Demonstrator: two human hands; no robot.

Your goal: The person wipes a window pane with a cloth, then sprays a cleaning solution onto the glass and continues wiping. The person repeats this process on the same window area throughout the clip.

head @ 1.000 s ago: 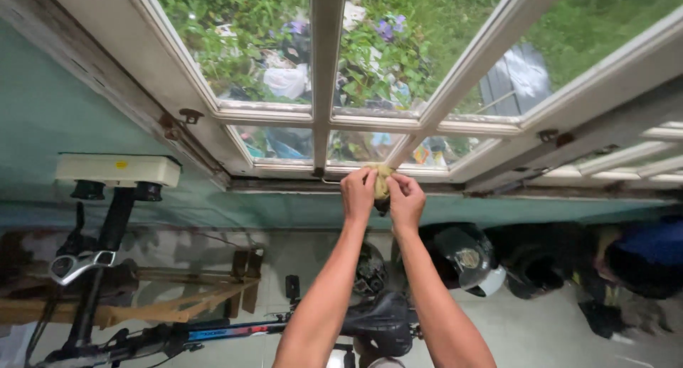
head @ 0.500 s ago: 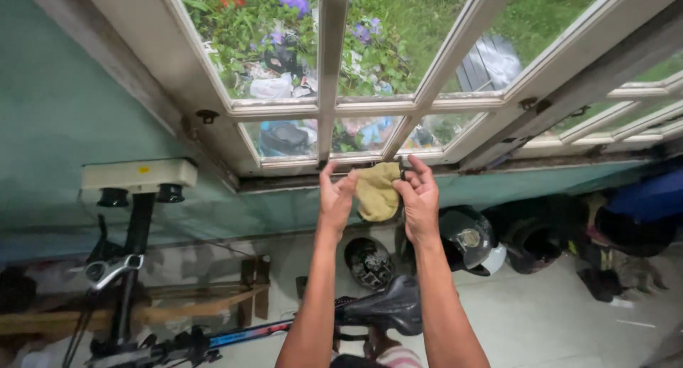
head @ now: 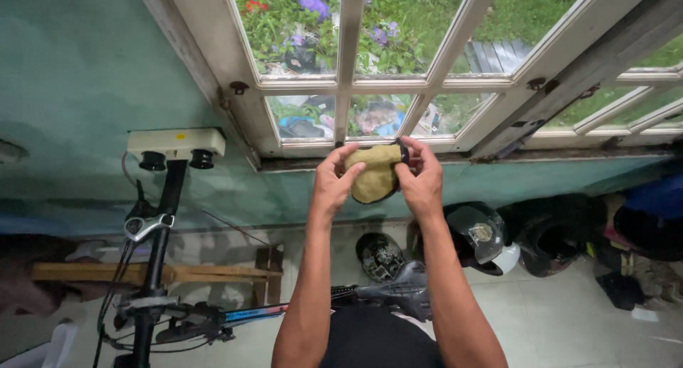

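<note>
Both my hands are raised in front of a white-framed window [head: 341,76]. Between them I hold a yellowish cloth [head: 373,176], bunched into a rounded pad. My left hand [head: 333,179] grips its left side with fingers curled over the top edge. My right hand [head: 421,179] grips the right side, thumb and fingers pinching the cloth; something small and dark shows at its fingertips. The cloth hangs just below the window sill [head: 455,158], apart from the frame.
A bicycle stands below me, saddle [head: 398,290] under my arms, handlebar and brake lever [head: 146,226] at left. Helmets [head: 477,236] lie on the tiled floor against the teal wall [head: 85,76]. A white box [head: 174,142] is mounted on the wall; wooden slats [head: 156,273] lie at left.
My hands came down off the window frame with the cloth, spread it briefly, and now bunch it between them. My view shifted right and down.
</note>
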